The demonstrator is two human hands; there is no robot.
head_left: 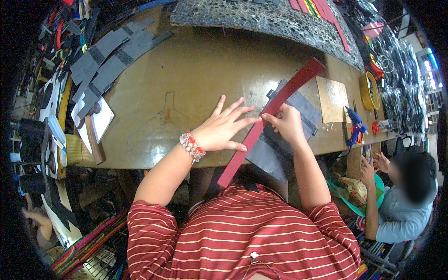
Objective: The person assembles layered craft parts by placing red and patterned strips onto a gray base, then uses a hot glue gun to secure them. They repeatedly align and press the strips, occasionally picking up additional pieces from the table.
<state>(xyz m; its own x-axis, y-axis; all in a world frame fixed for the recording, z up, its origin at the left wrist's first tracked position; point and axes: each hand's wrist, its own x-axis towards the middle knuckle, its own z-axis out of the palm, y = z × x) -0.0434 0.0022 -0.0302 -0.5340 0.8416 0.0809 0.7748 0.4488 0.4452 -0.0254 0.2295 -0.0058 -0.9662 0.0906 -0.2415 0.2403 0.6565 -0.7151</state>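
Note:
A long dark-red strip (302, 80) runs slantwise from near my body up across the table's right half. My right hand (288, 125) pinches it near its middle between thumb and fingers. My left hand (220, 129), with a beaded bracelet at the wrist, is spread palm down beside the strip. Its thumb and fingertips reach the strip's left edge. Beneath the strip and my right hand lie flat black pieces (267, 157) with darker bands, partly hidden by that hand. They overhang the near table edge.
Stacked dark-grey strips (112, 53) and a hammer (92, 133) lie at left. A speckled slab (261, 21) with red strips is at the back. On the right are a tan square sheet (332, 99), yellow bowl (363, 99) and blue glue gun (355, 122). Another person (396, 221) sits at right.

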